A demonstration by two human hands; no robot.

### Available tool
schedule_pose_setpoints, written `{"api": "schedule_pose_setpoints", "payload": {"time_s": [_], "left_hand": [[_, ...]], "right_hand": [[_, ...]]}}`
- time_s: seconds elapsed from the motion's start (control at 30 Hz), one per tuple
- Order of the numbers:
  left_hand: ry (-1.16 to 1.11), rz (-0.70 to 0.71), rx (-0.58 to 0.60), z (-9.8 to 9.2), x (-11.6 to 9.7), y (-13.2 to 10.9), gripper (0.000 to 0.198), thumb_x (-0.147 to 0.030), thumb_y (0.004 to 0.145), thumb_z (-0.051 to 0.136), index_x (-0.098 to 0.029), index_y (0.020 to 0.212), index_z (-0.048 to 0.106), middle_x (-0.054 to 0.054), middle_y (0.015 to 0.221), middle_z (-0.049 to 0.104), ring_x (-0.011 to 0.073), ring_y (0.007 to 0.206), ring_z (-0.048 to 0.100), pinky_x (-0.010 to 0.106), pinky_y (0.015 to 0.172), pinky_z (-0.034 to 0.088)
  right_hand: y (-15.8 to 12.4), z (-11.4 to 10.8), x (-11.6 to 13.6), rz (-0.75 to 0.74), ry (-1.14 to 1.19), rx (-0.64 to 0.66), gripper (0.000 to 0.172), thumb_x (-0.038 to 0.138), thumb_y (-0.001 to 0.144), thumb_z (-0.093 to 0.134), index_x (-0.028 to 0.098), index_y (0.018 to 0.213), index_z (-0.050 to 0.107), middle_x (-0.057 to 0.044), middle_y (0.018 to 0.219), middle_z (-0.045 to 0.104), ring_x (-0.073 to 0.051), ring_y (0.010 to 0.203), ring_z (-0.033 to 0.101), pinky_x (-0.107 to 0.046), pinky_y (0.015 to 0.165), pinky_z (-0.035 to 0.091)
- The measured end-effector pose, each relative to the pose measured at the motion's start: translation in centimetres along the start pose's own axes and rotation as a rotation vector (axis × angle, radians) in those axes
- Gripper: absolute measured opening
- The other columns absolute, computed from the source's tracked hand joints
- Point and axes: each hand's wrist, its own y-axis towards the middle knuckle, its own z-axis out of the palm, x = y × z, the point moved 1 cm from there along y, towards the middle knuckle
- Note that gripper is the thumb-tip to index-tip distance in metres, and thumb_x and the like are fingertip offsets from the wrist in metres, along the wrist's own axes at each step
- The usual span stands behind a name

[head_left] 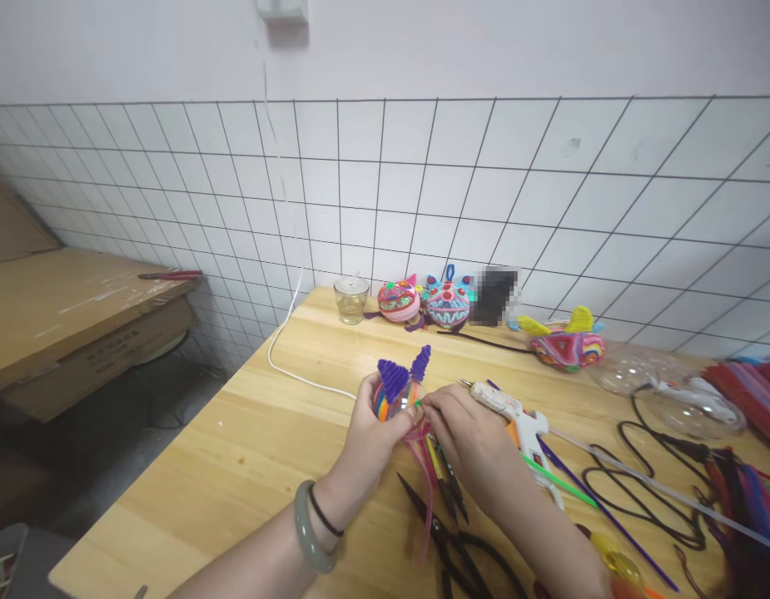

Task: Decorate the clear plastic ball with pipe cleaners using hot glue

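Two fuzzy purple ears are crowning a rounded, stripe-wrapped ornament over the smooth wooden table; the left hand is clamping its side, while the right hand is pinching a green tip beside it. Its clear shell is looking light, likely slick and brittle, its wrapping soft; the round sides are seeming safest to hold

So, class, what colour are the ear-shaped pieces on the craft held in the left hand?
The ear-shaped pieces are purple, shown best in the head view.
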Motion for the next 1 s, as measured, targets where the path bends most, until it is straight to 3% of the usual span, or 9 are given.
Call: {"api": "schedule_pose_setpoints", "payload": {"time_s": [0.4,0.77,1.0], "left_hand": [[0.021,-0.002,-0.021,0.29,0.46,-0.49,0.046,-0.015,0.069,0.07,-0.02,0.11,0.052,0.007,0.109,0.063,0.0208,0.102,0.058,0.035,0.091,0.044],[-0.026,-0.014,-0.086,0.27,0.46,-0.19,0.042,-0.016,0.068,0.07,-0.022,0.107,0.054,0.003,0.101,0.064,0.0173,0.092,0.059,0.031,0.085,0.045],[-0.044,-0.025,-0.115,0.29,0.29,-0.25,0.04,-0.017,0.066,0.071,-0.022,0.102,0.056,0.003,0.097,0.064,0.0173,0.09,0.059,0.031,0.083,0.045]], "right_hand": [[0.05,0.5,0.42,-0.053,-0.079,-0.03,0.03,0.015,0.096,0.033,0.02,0.08,0.058,-0.008,0.077,0.063,-0.021,0.069,0.062,-0.032,0.059,0.051],[-0.1,0.29,0.2,-0.039,0.038,0.022,0.025,0.013,0.094,0.038,0.017,0.089,0.062,-0.011,0.085,0.065,-0.021,0.078,0.064,-0.034,0.068,0.055],[-0.23,0.58,0.33,-0.034,0.062,0.033,0.025,0.011,0.093,0.039,0.015,0.095,0.063,-0.01,0.083,0.064,-0.019,0.073,0.065,-0.03,0.064,0.055]]}}
